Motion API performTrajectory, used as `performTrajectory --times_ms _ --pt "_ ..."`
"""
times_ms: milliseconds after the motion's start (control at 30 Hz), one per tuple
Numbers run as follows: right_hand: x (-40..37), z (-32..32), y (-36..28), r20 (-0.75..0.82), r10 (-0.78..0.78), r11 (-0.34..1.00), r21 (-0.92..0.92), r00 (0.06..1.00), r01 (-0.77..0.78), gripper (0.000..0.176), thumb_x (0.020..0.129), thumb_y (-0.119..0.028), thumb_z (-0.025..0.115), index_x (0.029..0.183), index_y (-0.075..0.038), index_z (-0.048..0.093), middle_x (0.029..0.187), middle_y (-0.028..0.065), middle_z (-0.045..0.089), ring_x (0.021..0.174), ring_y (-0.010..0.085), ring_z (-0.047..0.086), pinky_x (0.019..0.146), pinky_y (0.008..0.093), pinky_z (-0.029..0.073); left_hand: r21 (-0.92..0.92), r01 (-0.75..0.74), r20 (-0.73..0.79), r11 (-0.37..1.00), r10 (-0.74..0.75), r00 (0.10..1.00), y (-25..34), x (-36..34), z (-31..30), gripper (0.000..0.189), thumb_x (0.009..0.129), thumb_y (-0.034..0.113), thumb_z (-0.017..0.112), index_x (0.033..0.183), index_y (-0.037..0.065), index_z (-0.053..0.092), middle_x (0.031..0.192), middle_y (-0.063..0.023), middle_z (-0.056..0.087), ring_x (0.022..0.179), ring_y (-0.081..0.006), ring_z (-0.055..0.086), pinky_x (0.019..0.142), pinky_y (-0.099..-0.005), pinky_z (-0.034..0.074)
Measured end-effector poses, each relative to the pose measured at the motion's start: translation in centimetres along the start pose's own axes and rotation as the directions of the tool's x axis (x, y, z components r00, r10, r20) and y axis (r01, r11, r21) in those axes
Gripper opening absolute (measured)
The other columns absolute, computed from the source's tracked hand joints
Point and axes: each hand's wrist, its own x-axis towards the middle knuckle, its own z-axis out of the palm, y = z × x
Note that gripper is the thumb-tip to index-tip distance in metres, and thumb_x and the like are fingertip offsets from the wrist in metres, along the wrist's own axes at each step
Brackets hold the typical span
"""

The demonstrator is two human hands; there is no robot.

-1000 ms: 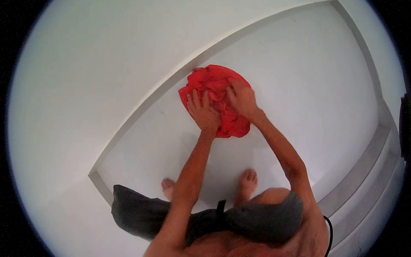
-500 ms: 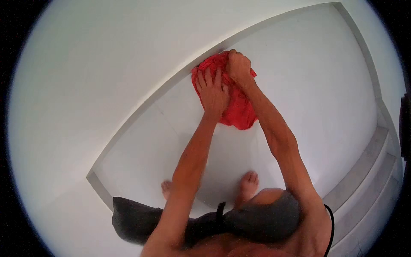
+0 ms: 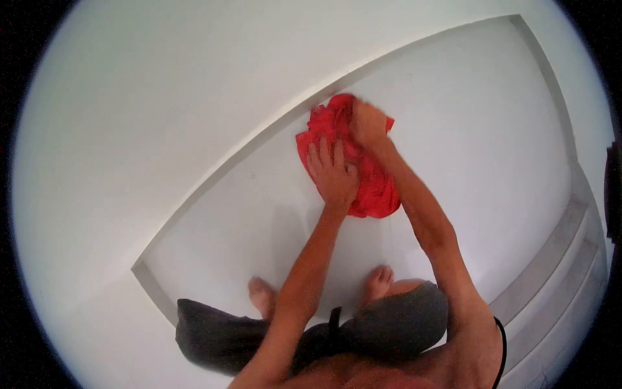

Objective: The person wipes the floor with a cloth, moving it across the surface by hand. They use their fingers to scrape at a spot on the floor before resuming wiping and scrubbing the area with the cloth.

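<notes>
Down on the floor (image 3: pixel 466 129), the left hand (image 3: pixel 334 176) lies flat, open, on the cloth (image 3: pixel 377 191); the right hand (image 3: pixel 368 123) is blurred, grip unclear.

Your left hand (image 3: pixel 334 174) lay flat, palm down, fingers spread. Your right hand (image 3: pixel 368 123) reached further out, blurred, apparently curled shut. Both arms stretched nearly straight.
</notes>
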Motion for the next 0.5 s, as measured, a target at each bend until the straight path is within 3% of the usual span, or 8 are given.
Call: performTrajectory --times_ms 67,167,267,300,400,433,500 --pt "0.2 0.8 0.4 0.039 -0.047 0.999 -0.015 0.998 0.048 0.022 0.084 -0.009 0.066 0.102 0.002 0.063 0.088 0.0246 0.072 0.081 0.0439 0.072 0.07 0.0532 0.058 0.012 0.043 0.044 0.999 -0.044 0.998 0.2 0.3 0.2 0.058 0.088 0.017 0.064 0.143 0.005 0.055 0.157 -0.0238 0.042 0.148 -0.052 0.031 0.122 -0.0657 0.022" --pt "4.6 0.1 -0.2 0.063 0.032 0.998 0.05 0.997 -0.035 0.026 0.088 -0.013 0.065 0.109 0.002 0.063 0.095 0.0236 0.072 0.088 0.0423 0.073 0.077 0.0514 0.06 0.032 0.005 -0.024 0.999 -0.004 1.0 -1.2 1.3 0.9 0.057 0.088 0.017 0.063 0.143 0.005 0.055 0.157 -0.024 0.042 0.148 -0.0519 0.031 0.122 -0.066 0.022" --pt "3.3 -2.1 -2.3 0.064 0.043 0.998 0.048 0.997 -0.046 0.025 0.088 -0.012 0.064 0.108 0.003 0.064 0.098 0.024 0.072 0.092 0.0405 0.073 0.078 0.0503 0.059 -0.017 0.023 -0.022 1.0 -0.023 0.999 -0.8 1.4 0.1 0.058 0.087 0.018 0.062 0.143 0.005 0.056 0.157 -0.0245 0.041 0.148 -0.0514 0.031 0.122 -0.0661 0.022" --pt "2.0 -1.8 -2.5 0.17 0.065 0.995 0.06 0.983 -0.076 0.025 0.087 -0.011 0.064 0.108 0.003 0.065 0.098 0.0243 0.072 0.094 0.0385 0.073 0.078 0.0508 0.059 -0.003 0.018 -0.022 1.0 -0.018 1.0 -0.5 1.6 -0.2 0.058 0.087 0.018 0.062 0.143 0.005 0.056 0.157 -0.0245 0.041 0.148 -0.0512 0.031 0.122 -0.0658 0.023" --pt "0.9 1.0 -0.5 0.066 -0.015 1.0 -0.015 0.998 0.016 0.024 0.088 -0.012 0.065 0.107 0.003 0.066 0.095 0.0243 0.073 0.092 0.0386 0.074 0.076 0.0509 0.06 0.046 0.033 0.03 0.998 -0.034 0.999 -0.5 0.1 0.9 0.059 0.087 0.019 0.062 0.144 0.005 0.056 0.157 -0.0246 0.041 0.148 -0.0511 0.031 0.122 -0.0648 0.023" --pt "4.0 0.9 0.6 0.004 -0.099 0.994 -0.034 0.995 0.099 0.025 0.088 -0.011 0.065 0.108 0.004 0.065 0.096 0.0233 0.073 0.091 0.0383 0.074 0.075 0.0506 0.06 0.042 0.024 0.014 0.999 -0.024 1.0 -0.4 1.2 0.8 0.059 0.087 0.019 0.061 0.144 0.005 0.055 0.157 -0.0246 0.041 0.148 -0.0512 0.031 0.122 -0.0645 0.023" --pt "4.6 -0.5 0.1 0.051 -0.038 0.999 -0.001 0.998 0.038 0.025 0.089 -0.012 0.065 0.108 0.004 0.064 0.095 0.0225 0.073 0.088 0.0377 0.075 0.073 0.0503 0.061 0.032 0.015 0.006 0.999 -0.015 1.0 -0.3 2.1 0.4 0.059 0.087 0.018 0.062 0.144 0.006 0.055 0.157 -0.0233 0.041 0.149 -0.0507 0.03 0.122 -0.0639 0.024"
